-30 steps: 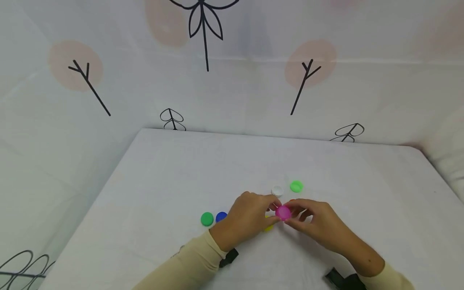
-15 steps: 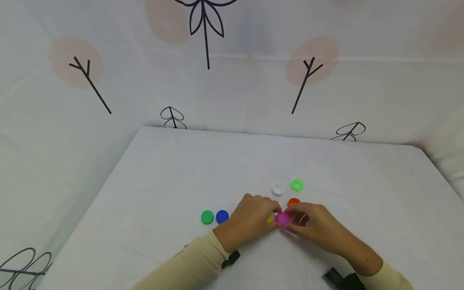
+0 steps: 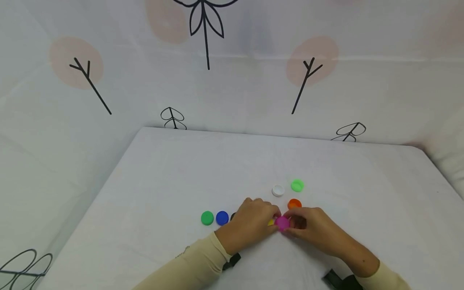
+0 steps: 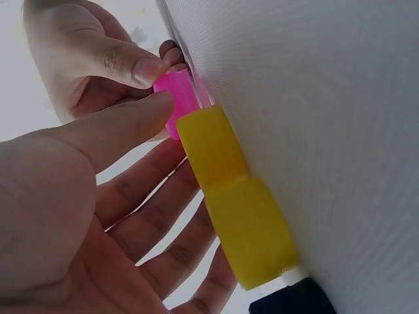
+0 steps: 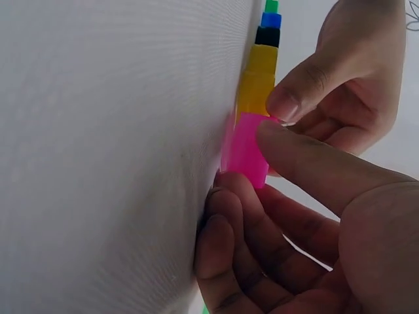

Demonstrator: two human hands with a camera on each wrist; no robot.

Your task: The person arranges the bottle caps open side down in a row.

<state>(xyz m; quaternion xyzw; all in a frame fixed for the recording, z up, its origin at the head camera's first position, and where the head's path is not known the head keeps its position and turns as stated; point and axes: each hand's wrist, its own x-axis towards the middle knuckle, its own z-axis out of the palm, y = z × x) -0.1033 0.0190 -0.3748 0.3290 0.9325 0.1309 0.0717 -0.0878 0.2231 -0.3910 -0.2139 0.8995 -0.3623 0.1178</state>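
A pink bottle cap (image 3: 282,223) is at the right end of a row of caps, close to the white tabletop. My left hand (image 3: 251,221) pinches its left side between thumb and fingers. From the right, thumb and fingertips of my right hand (image 3: 315,229) hold the same cap. In the left wrist view, two yellow caps (image 4: 213,147) stand side by side, the nearer one right against the pink cap. A black cap (image 5: 268,36), a blue cap (image 3: 222,218) and a green cap (image 3: 207,218) continue the row leftward. My left hand hides part of it from above.
Beyond my hands lie a white cap (image 3: 278,190), a light green cap (image 3: 297,185) and an orange cap (image 3: 294,203). Dark straps (image 3: 340,280) show near both wrists. A patterned white cloth (image 3: 246,92) rises behind the table's far edge.
Both hands have brought the pink cap slightly nearer the body and down to the row's end beside the yellow cap. The orange cap, mostly covered earlier, now shows.
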